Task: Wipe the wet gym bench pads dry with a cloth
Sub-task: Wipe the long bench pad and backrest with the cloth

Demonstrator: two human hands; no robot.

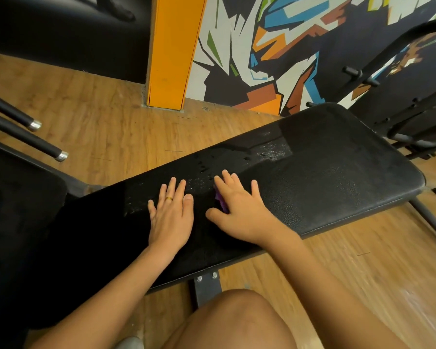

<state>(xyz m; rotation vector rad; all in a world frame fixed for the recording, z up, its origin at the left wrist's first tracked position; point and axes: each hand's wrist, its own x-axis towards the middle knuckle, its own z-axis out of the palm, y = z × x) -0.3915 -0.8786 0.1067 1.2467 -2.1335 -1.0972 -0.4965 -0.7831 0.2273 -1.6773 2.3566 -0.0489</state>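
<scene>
A long black bench pad (337, 167) runs from lower left to upper right, with water drops (269, 151) glistening across its middle. My left hand (170, 215) lies flat on the pad with straight fingers and a gold ring. My right hand (239, 210) presses flat on a purple cloth (220, 201), of which only a small edge shows between thumb and index finger. A second black pad (18, 205) sits at the left, in shadow.
Wooden floor (106, 114) surrounds the bench. Two black bars with metal caps (48, 147) jut in from the left. An orange pillar (171, 54) and a painted wall stand behind. A black machine frame (398, 79) stands at the right. My knee (237, 321) is below the bench.
</scene>
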